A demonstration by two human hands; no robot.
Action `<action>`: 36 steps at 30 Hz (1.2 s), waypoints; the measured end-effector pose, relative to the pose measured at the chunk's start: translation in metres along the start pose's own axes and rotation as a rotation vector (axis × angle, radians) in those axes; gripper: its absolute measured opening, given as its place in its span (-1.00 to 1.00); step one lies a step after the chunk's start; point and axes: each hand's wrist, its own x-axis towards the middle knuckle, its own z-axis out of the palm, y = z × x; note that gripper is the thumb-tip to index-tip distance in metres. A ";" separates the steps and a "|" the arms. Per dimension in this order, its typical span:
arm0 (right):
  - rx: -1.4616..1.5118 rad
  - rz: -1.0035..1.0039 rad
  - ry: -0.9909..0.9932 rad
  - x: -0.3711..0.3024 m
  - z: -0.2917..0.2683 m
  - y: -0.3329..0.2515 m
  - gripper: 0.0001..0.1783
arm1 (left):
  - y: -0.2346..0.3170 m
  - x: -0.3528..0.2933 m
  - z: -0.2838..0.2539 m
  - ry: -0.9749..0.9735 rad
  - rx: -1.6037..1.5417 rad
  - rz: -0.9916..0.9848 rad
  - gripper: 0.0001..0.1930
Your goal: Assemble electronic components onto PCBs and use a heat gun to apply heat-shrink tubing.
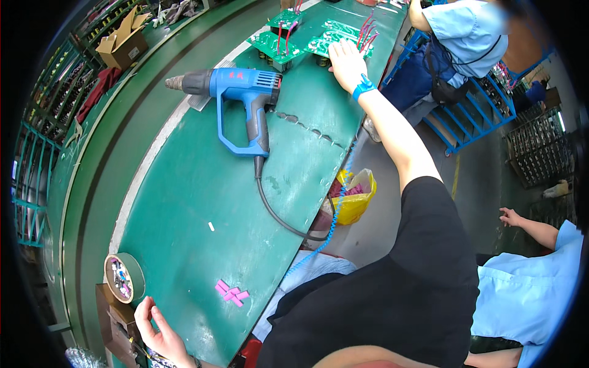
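My right hand (347, 61) reaches to the far end of the green bench, its fingers stretched out over a green circuit board (325, 44) with red wires standing up. A blue wrist strap with a coiled cord is on that wrist. More circuit boards (274, 47) with red wires are to its left. A blue heat gun (245, 83) lies on its side, nozzle pointing left. My left hand (161, 336) hovers at the bench's near left, fingers slightly bent and apart, nothing visible in it. Beside it sits a round container (124, 277) of small parts.
Several pink tube pieces (232, 293) and a small white piece (211, 226) lie on the bench (178, 202). The heat gun's black cable (276, 214) runs over the right edge. A yellow bag (356, 199) hangs there. Co-workers in blue shirts (527, 294) are at the right.
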 end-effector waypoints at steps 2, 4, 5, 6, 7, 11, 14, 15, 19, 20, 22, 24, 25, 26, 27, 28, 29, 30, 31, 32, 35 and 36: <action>-0.023 -0.014 0.030 0.011 0.015 0.012 -0.35 | -0.003 -0.002 0.001 0.002 -0.019 -0.009 -0.77; -0.064 -0.021 0.086 0.023 0.030 0.023 -0.37 | -0.006 -0.004 0.000 -0.004 -0.026 -0.022 -0.78; -0.073 -0.021 0.078 0.027 0.037 0.030 -0.36 | -0.006 -0.005 0.001 0.002 -0.031 -0.030 -0.78; -0.079 -0.015 0.070 0.033 0.044 0.035 -0.36 | -0.006 -0.007 0.000 -0.012 0.000 -0.038 -0.79; -0.086 -0.008 0.061 0.039 0.050 0.040 -0.35 | -0.005 -0.007 -0.001 -0.027 0.031 -0.046 -0.79; -0.159 0.058 0.034 0.055 0.081 0.059 -0.33 | -0.009 -0.014 -0.007 -0.037 0.138 -0.059 -0.79; -0.194 0.148 -0.015 0.071 0.102 0.055 -0.45 | 0.030 -0.004 -0.016 -0.042 0.323 -0.097 -0.81; -0.203 0.175 -0.029 0.078 0.108 0.050 -0.52 | 0.029 -0.006 -0.019 -0.020 0.354 -0.092 -0.83; -0.329 0.282 -0.153 0.083 0.117 0.052 -0.61 | 0.027 -0.003 -0.018 -0.042 0.363 -0.144 -0.83; -0.281 0.286 -0.041 0.090 0.128 0.051 -0.59 | 0.024 -0.006 -0.015 -0.039 0.381 -0.145 -0.84; -0.221 0.280 0.032 0.097 0.112 0.042 -0.54 | 0.016 -0.012 -0.016 -0.035 0.375 -0.135 -0.85; 0.400 0.348 0.195 0.103 0.078 0.009 -0.47 | 0.014 -0.015 -0.021 -0.016 0.387 -0.133 -0.85; 0.708 0.437 0.124 0.105 0.065 -0.004 -0.42 | 0.015 -0.014 -0.021 -0.019 0.386 -0.128 -0.85; 0.986 0.454 -0.004 0.103 0.039 -0.022 -0.41 | 0.017 -0.015 -0.022 0.000 0.375 -0.151 -0.85; 1.258 0.467 -0.130 0.099 0.014 -0.035 -0.38 | 0.019 -0.015 -0.023 0.021 0.361 -0.170 -0.85; 1.289 0.471 -0.269 0.094 0.003 -0.040 -0.40 | 0.024 -0.013 -0.021 0.015 0.357 -0.159 -0.85; 1.330 0.463 -0.251 0.092 0.013 -0.043 -0.51 | 0.029 -0.009 -0.018 0.011 0.356 -0.141 -0.85; 1.356 0.398 -0.303 0.095 0.011 -0.042 -0.50 | 0.033 -0.005 -0.017 0.006 0.356 -0.120 -0.85; 1.383 0.332 -0.355 0.095 0.007 -0.040 -0.49 | 0.034 -0.003 -0.016 0.002 0.353 -0.107 -0.85; 1.446 0.357 -0.407 0.093 0.002 -0.037 -0.44 | 0.033 -0.002 -0.015 0.005 0.333 -0.092 -0.85; 1.204 0.517 -0.216 0.073 0.036 -0.036 -0.37 | 0.034 0.003 -0.012 0.009 0.278 -0.045 -0.85; 1.134 0.488 -0.200 0.065 0.041 -0.043 -0.34 | 0.032 0.002 -0.011 0.011 0.270 -0.034 -0.84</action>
